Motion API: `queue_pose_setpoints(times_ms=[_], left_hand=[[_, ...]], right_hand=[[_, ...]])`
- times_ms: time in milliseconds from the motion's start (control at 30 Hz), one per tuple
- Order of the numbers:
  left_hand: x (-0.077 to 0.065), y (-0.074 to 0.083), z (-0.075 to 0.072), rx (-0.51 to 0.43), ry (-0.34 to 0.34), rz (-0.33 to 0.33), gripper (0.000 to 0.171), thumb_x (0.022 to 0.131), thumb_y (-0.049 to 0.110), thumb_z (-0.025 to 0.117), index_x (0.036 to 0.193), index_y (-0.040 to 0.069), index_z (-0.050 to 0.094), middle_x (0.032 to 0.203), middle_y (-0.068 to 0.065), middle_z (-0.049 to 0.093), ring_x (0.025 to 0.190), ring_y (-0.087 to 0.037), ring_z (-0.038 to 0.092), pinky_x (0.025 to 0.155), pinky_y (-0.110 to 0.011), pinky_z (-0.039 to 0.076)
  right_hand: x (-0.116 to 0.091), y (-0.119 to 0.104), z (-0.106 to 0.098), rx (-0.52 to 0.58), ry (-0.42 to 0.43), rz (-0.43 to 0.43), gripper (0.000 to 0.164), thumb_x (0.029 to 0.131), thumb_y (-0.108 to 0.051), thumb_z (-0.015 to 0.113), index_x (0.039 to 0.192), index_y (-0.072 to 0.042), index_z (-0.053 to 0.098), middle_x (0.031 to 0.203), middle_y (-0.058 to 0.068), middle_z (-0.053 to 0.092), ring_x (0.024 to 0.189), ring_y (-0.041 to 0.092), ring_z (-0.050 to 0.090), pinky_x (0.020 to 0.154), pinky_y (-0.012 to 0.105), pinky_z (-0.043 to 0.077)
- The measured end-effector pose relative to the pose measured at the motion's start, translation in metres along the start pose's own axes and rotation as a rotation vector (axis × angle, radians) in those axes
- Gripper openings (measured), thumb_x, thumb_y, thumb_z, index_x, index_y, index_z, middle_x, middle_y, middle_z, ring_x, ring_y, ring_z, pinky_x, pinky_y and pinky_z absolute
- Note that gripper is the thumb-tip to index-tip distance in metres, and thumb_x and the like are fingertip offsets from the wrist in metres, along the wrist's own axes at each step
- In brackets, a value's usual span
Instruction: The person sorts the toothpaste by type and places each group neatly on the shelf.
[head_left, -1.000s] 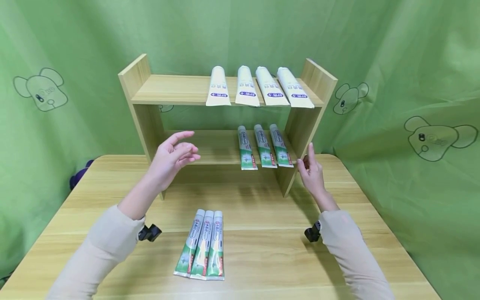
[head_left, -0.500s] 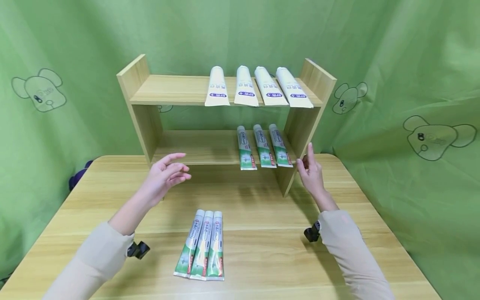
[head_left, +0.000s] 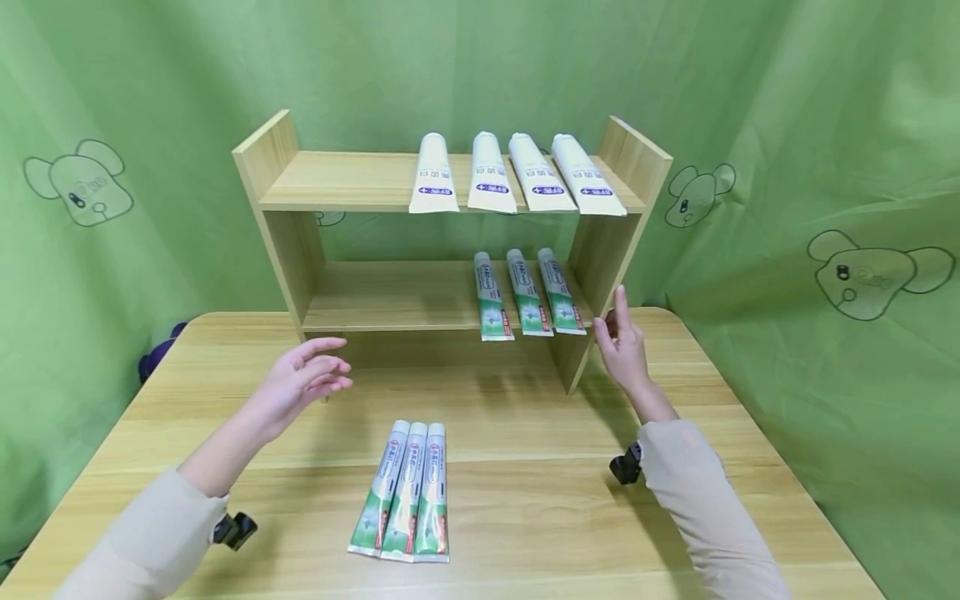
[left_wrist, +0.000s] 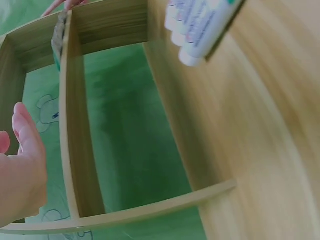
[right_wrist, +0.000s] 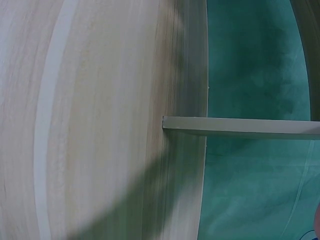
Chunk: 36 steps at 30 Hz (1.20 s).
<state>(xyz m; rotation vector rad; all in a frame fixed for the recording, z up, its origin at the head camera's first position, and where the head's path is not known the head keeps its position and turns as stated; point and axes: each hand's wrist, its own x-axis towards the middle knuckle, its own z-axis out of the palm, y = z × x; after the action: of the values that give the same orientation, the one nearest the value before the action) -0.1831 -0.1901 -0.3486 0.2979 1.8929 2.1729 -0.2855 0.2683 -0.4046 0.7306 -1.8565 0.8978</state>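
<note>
My left hand (head_left: 294,390) hangs in the air before the left end of the wooden shelf (head_left: 360,327), fingers loosely bent and holding nothing. The left wrist view also has this hand (left_wrist: 24,172) in front of the boards. At the shelf's right side panel, my right hand (head_left: 624,350) touches the front edge, index finger extended and thumb beside the middle board. Three green-and-silver toothpaste tubes (head_left: 408,492) lie side by side on the table. Three matching toothpaste tubes (head_left: 527,293) rest on the middle board.
Several white tubes (head_left: 491,172) lie on the top board, towards its right, their flat ends over the front edge. A green curtain (head_left: 787,150) surrounds the wooden table (head_left: 540,508). Behind the table's left edge is a purple object (head_left: 156,354).
My left hand has moved down and to the left, away from the middle board, with nothing in it. The right hand stays at the side panel, and the tubes have not moved.
</note>
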Motion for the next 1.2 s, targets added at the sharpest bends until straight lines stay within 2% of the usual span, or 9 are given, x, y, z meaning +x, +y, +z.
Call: queue_pose_setpoints(times_ms=[200, 367, 700, 867, 1033, 1200], left_hand=[[-0.005, -0.026, -0.001, 0.103, -0.010, -0.042, 0.046, 0.091, 0.002, 0.048, 0.131, -0.011, 0.029, 0.089, 0.002, 0.062, 0.080, -0.010, 0.063, 0.080, -0.020, 0.053], [-0.010, -0.047, 0.005, 0.124, -0.032, -0.126, 0.049, 0.088, 0.001, 0.049, 0.131, -0.011, 0.029, 0.091, -0.003, 0.060, 0.079, -0.012, 0.063, 0.080, -0.023, 0.054], [-0.020, -0.075, 0.010, 0.071, -0.048, -0.231, 0.052, 0.088, 0.001, 0.050, 0.131, -0.015, 0.027, 0.096, -0.011, 0.060, 0.076, -0.011, 0.063, 0.079, -0.025, 0.055], [-0.024, -0.087, 0.013, 0.062, -0.057, -0.269, 0.050, 0.088, 0.002, 0.050, 0.130, -0.014, 0.030, 0.100, -0.016, 0.059, 0.076, -0.012, 0.064, 0.077, -0.024, 0.055], [-0.025, -0.097, 0.013, 0.065, -0.061, -0.305, 0.047, 0.089, 0.003, 0.049, 0.129, -0.013, 0.031, 0.099, -0.016, 0.060, 0.075, -0.013, 0.064, 0.075, -0.024, 0.056], [-0.026, -0.103, 0.015, 0.075, -0.070, -0.328, 0.046, 0.089, 0.002, 0.049, 0.128, -0.015, 0.031, 0.094, -0.013, 0.062, 0.074, -0.012, 0.063, 0.074, -0.024, 0.056]], right_hand=[[0.009, -0.022, -0.001, -0.002, 0.013, -0.028, 0.094, 0.070, 0.029, 0.051, 0.146, -0.019, 0.023, 0.059, 0.020, 0.041, 0.053, 0.016, 0.034, 0.051, 0.009, 0.024], [0.012, -0.032, -0.004, -0.002, 0.008, -0.015, 0.089, 0.074, 0.025, 0.052, 0.146, -0.019, 0.023, 0.060, 0.019, 0.041, 0.054, 0.017, 0.034, 0.050, 0.011, 0.024], [0.012, -0.031, -0.003, -0.007, 0.004, -0.017, 0.092, 0.071, 0.028, 0.052, 0.146, -0.018, 0.022, 0.059, 0.021, 0.042, 0.053, 0.018, 0.034, 0.050, 0.011, 0.025], [0.010, -0.033, -0.003, -0.010, 0.000, -0.009, 0.090, 0.073, 0.026, 0.051, 0.146, -0.019, 0.022, 0.060, 0.020, 0.042, 0.054, 0.017, 0.034, 0.050, 0.010, 0.025], [0.011, -0.034, -0.003, -0.007, -0.008, 0.007, 0.089, 0.075, 0.025, 0.051, 0.146, -0.020, 0.021, 0.061, 0.019, 0.042, 0.055, 0.016, 0.035, 0.050, 0.011, 0.027], [0.005, -0.013, 0.000, -0.003, -0.018, 0.018, 0.093, 0.074, 0.026, 0.050, 0.147, -0.023, 0.018, 0.060, 0.018, 0.042, 0.056, 0.012, 0.034, 0.051, 0.010, 0.027]])
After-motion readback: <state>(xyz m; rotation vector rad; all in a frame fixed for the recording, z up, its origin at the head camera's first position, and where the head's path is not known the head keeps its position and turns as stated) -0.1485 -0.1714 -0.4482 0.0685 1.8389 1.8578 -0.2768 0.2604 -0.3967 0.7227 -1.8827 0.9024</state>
